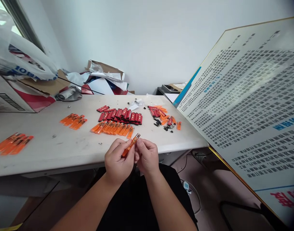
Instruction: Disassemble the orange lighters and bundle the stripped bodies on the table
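Observation:
My left hand is closed around an orange lighter, tilted with its metal top up and to the right. My right hand is closed too, its thumb and fingers pinching at the lighter's top end; any small part between them is hidden. Just beyond my hands lies a row of orange lighters, with a pile of red lighters with black ends behind it. Further right are mixed red and orange lighters beside small black and metal parts.
Two more orange lighter groups lie on the left of the white table. A carton under a plastic bag stands at the far left, with heaped papers behind. A large printed board leans along the right side.

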`<state>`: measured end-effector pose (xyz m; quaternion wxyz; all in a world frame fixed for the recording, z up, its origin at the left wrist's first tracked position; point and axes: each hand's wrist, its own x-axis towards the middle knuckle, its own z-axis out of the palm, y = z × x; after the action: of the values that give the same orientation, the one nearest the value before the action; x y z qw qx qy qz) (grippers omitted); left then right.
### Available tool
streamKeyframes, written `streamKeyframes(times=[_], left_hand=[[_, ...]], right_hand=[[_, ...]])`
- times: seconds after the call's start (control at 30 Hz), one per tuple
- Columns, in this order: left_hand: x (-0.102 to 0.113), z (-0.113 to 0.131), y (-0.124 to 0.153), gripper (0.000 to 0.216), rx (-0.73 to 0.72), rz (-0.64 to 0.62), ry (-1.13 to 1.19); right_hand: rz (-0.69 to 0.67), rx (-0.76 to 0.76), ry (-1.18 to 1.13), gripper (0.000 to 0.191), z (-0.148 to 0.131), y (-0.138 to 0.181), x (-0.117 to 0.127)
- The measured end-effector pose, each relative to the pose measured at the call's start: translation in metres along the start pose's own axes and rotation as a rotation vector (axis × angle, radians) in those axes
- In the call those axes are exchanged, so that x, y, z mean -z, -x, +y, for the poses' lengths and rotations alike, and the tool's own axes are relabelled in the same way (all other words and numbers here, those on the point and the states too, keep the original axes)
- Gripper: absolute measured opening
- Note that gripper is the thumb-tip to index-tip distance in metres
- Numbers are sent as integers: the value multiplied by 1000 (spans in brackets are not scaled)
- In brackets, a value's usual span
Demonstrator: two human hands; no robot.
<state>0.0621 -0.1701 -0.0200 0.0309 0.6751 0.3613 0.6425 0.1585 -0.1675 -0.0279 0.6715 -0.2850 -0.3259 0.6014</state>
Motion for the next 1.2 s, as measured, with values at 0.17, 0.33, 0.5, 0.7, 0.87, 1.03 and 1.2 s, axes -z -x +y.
streamKeyframes(times=[0.17, 0.33, 0.5, 0.7, 0.87, 1.03, 1.2], left_hand=[[2, 2, 4, 18, -5, -10, -5], [4, 3, 4, 18, -22, -16, -20], [4, 4, 0, 16, -70, -12, -38], [7, 4, -3, 16, -118, -23, -68], [7, 3, -3, 17, -150, -28, -97], [6, 1, -2, 17, -174, -26, -109], [6, -2, 0, 16, -191, -26, -133]], right_hand=[[8, -17, 11, 35, -3, 3, 0], [31, -16, 31, 33, -3, 5, -1], [13, -35, 23, 34, -3, 4, -2], [-25, -74, 32, 37, -5, 3, -1], [-25, -79, 29, 38, -5, 3, 0], [-36, -79, 26, 38, -4, 3, 0], [-47, -95, 51, 40, -6, 4, 0]])
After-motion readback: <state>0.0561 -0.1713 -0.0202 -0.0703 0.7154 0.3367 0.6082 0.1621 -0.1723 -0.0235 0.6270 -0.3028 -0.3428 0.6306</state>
